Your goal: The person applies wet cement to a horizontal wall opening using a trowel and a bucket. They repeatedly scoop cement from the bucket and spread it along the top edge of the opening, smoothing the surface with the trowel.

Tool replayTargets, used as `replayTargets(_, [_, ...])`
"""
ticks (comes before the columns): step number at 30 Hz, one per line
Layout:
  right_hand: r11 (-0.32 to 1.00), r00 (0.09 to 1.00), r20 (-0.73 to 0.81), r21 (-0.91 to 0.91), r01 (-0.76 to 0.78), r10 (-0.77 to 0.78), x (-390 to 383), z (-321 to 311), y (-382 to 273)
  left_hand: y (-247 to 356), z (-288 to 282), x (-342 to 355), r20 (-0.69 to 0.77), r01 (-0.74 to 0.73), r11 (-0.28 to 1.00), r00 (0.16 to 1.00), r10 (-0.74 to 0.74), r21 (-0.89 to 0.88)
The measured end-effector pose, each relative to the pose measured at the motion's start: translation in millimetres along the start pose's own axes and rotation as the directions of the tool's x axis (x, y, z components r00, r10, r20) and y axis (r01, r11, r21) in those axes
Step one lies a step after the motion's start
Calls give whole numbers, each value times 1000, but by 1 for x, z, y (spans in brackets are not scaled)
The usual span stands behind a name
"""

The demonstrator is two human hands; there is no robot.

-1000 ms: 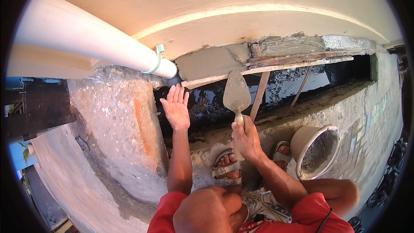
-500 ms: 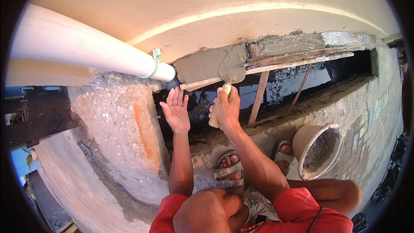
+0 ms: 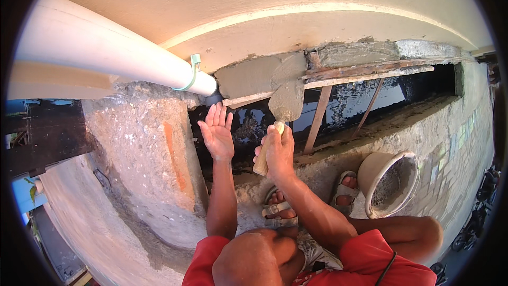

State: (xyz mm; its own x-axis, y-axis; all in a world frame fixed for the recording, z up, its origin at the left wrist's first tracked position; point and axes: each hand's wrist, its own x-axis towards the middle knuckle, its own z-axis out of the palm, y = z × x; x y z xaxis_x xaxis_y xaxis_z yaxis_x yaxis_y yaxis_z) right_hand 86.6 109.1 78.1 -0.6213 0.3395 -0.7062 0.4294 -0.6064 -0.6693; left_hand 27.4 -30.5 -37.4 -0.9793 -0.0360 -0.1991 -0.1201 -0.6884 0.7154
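My right hand [image 3: 276, 151] is closed round the wooden handle of a trowel [image 3: 286, 103]. The trowel's blade is coated in grey mortar and overlaps the front edge of the wet mortar strip [image 3: 246, 77] along the foot of the wall. My left hand [image 3: 217, 132] is raised with its palm showing and fingers stretched out, holding nothing. Its fingertips are just below the dark end of a white pipe [image 3: 153, 66], near the left end of a wooden batten [image 3: 247, 99] under the mortar; I cannot tell whether they touch.
Below the batten runs an open drain with dark water [image 3: 254, 122], crossed by thin wooden props [image 3: 318, 119]. A bucket of mortar [image 3: 390, 184] stands at the right beside my sandalled foot [image 3: 346, 189]. Rough concrete [image 3: 137, 148] borders the drain at the left.
My right hand has drawn the trowel back toward me, so more of its blade shows below the mortar edge. The left hand has barely shifted and stays open.
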Motion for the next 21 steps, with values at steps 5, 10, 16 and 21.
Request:
replayTargets(5, [997,998,61,-83,-1,6,-38,-30,26,0,-3,1,-2,1,1000,1000,-1,-24])
replayTargets(10, [993,971,209,-3,122,-119,-5,-23,13,-1,-1,1,-13,-7,1000,1000,7,1])
replayTargets(16, [984,982,133,135,113,-131,42,6,-13,1,-1,1,-9,10,1000,1000,-10,-7])
replayTargets(21, [995,994,100,87,42,-50,45,28,-21,1,-5,1,12,6,1000,1000,-5,-9])
